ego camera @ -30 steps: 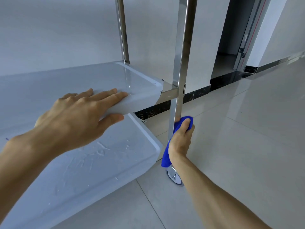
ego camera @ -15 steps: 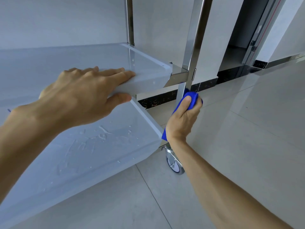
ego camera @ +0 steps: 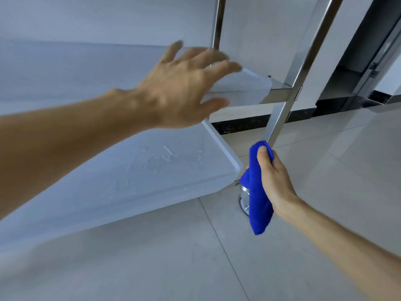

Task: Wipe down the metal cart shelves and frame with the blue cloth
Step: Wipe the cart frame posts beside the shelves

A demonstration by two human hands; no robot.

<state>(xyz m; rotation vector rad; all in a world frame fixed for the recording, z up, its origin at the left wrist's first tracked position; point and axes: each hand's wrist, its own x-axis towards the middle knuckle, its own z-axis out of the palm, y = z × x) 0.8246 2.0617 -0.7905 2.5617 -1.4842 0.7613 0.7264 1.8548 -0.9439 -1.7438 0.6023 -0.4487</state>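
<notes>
The blue cloth [ego camera: 259,192] hung bunched in the right hand [ego camera: 273,181] at lower right of centre, pressed against the foot of the near post [ego camera: 280,118] just above the caster [ego camera: 244,199]. The left hand [ego camera: 180,92], fingers spread and holding nothing, hovered blurred over the corner of the middle shelf [ego camera: 249,83] in the upper centre. Judging by the streaks across the lower shelf [ego camera: 152,170] (smears or moisture, hard to tell which), the shelves looked wiped while the frame seemed only partly done.

Glossy mirror-like metal post [ego camera: 280,118], matt film-covered shelf [ego camera: 152,170], fuzzy blue cloth [ego camera: 258,203].
</notes>
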